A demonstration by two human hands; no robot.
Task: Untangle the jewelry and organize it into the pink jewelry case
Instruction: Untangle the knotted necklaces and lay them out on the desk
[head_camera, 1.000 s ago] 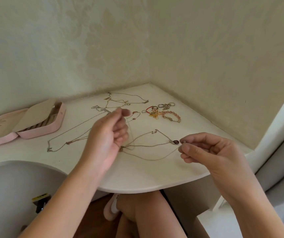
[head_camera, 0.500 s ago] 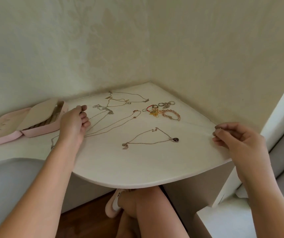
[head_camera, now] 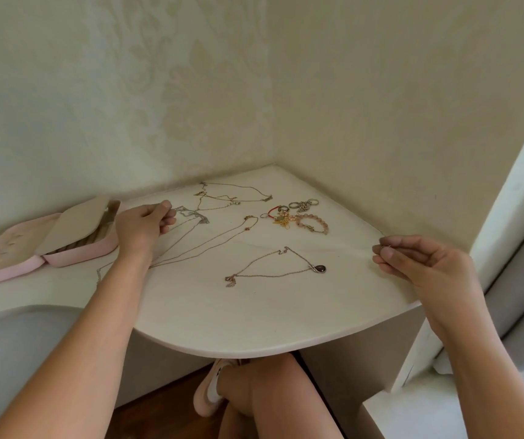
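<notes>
Near the table's [head_camera: 254, 321] front edge a pendant necklace [head_camera: 271, 274] lies loose, at nine o'clock from the right hand [head_camera: 425, 264], which pinches a tiny loop [head_camera: 386, 247] between thumb and forefinger. Farther back, the left hand [head_camera: 142, 224] curls at a silver chain [head_camera: 194, 214]; whether it grips, I cannot tell. Its wrist covers long chains [head_camera: 208, 243]. Open case [head_camera: 77, 253] sits just at its nine o'clock, rings [head_camera: 295, 205] and bracelet [head_camera: 314, 224] at three.

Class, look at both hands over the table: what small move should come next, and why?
Probably carry the right hand leftward toward the open pink jewelry case. It pinches a small ring-like piece, the left hand is curled at the silver chain beside the case, and whether a chain runs between them is too faint to tell.
</notes>
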